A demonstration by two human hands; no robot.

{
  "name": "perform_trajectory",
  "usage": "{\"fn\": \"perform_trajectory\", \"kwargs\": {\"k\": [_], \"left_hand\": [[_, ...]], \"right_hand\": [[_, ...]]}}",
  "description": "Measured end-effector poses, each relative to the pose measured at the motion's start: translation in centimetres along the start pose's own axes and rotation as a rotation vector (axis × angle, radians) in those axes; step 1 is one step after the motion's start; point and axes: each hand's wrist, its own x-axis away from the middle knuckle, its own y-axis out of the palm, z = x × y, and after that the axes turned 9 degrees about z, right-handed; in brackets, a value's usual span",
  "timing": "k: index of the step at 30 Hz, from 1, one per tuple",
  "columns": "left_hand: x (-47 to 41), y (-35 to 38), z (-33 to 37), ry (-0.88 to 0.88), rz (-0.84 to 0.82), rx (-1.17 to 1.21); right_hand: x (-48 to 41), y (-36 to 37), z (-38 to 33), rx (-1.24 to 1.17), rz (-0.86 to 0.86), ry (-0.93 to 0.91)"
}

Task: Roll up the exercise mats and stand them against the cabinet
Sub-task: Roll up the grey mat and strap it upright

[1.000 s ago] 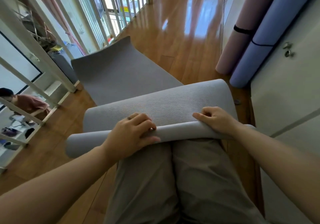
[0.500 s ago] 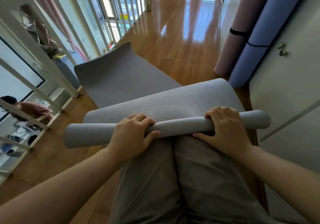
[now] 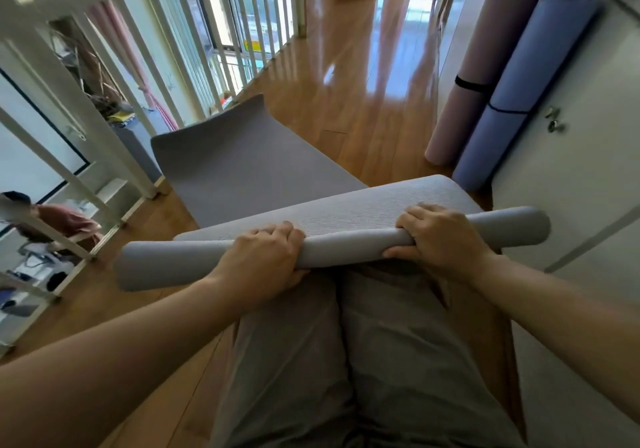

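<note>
A grey exercise mat (image 3: pixel 242 167) lies on the wooden floor, stretching away from me. Its near end is wound into a thin roll (image 3: pixel 346 245) that crosses in front of my knees. My left hand (image 3: pixel 263 260) grips the roll left of centre, fingers curled over its top. My right hand (image 3: pixel 440 236) grips it right of centre, thumb underneath. A pink rolled mat (image 3: pixel 464 101) and a blue rolled mat (image 3: pixel 509 108) stand leaning against the white cabinet (image 3: pixel 571 177) on the right, each bound with a black strap.
A white railing (image 3: pixel 104 101) runs along the left edge of the floor, with a lower level and a person visible beyond it. Shiny wooden floor (image 3: pixel 363 84) stretches ahead. My legs in grey trousers fill the lower middle.
The mat's folded near edge has become a tight thin roll. Both hands went from pressing on the fold to gripping the roll, which has moved a little forward.
</note>
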Motion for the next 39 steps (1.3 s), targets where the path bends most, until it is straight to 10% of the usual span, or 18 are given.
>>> {"fn": "perform_trajectory", "kwargs": {"k": [12, 22, 32, 36, 39], "left_hand": [[3.1, 0.8, 1.8, 0.002, -0.264, 0.165], [0.7, 1.8, -0.9, 0.017, -0.136, 0.498], [-0.2, 1.8, 1.9, -0.025, 0.066, 0.163], [1.2, 2.8, 2.7, -0.021, 0.065, 0.116], [-0.2, 3.0, 2.1, -0.042, 0.019, 0.092]], "right_hand": [[4.3, -0.3, -2.2, -0.114, -0.093, 0.123], [0.5, 1.6, 0.4, -0.500, -0.470, 0.578], [-3.6, 2.9, 2.3, -0.555, -0.842, 0.689], [-3.6, 2.9, 1.9, -0.554, -0.806, 0.708], [-2.6, 3.0, 0.5, -0.457, -0.322, 0.526]]}}
